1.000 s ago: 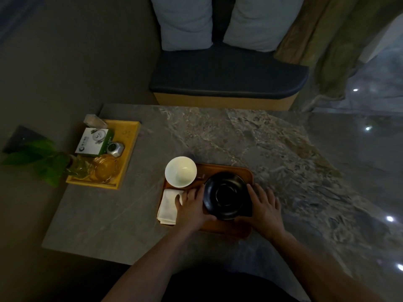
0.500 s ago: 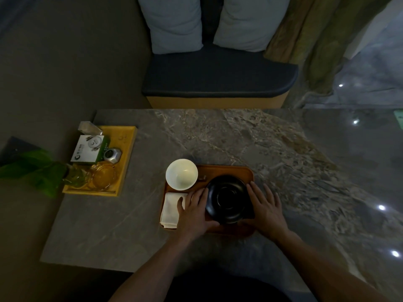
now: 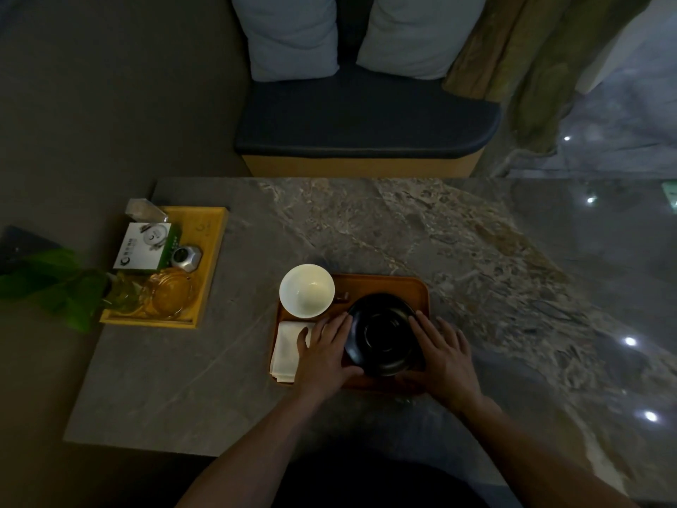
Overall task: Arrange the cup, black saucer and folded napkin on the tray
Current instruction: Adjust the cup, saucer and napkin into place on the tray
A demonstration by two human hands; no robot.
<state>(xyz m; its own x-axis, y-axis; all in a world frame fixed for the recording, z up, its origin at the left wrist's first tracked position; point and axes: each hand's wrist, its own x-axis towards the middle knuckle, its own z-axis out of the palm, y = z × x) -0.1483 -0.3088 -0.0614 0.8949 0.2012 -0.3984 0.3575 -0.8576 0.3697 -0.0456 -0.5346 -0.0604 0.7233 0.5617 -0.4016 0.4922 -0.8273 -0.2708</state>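
Both hands lie flat and spread on either side of the black saucer (image 3: 383, 333), neither one clenched: the left hand (image 3: 324, 352) rests with its fingertips against the saucer's left rim and its thumb curled along the near edge, while its outer side overlaps the folded napkin (image 3: 289, 352); the right hand (image 3: 445, 355) cups the saucer's right rim, fingers fanned and pointing away from the person. Whether the saucer is actually lifted or only steadied I cannot tell, but it appears to sit on the tray (image 3: 414, 287) with the hands bracketing it, which reads as centring or nudging rather than carrying. Starting from the left of the table (image 3: 366, 221), a yellow tray (image 3: 212, 251) holds a small box (image 3: 143, 247), a metal piece and glass dishes, with green leaves (image 3: 47, 284) beside it, all well apart from the work. Next comes the napkin, laid along the brown tray's near left edge and slightly overhanging it, probably so it stays within easy reach of a guest. Behind it stands the white cup (image 3: 307, 290), upright and empty at the tray's far left corner, its rim reaching past the tray edge. To the right the saucer fills most of the tray's right half. All three items look close to placed; what remains seems to be fine adjustment, perhaps seating the cup on the saucer.
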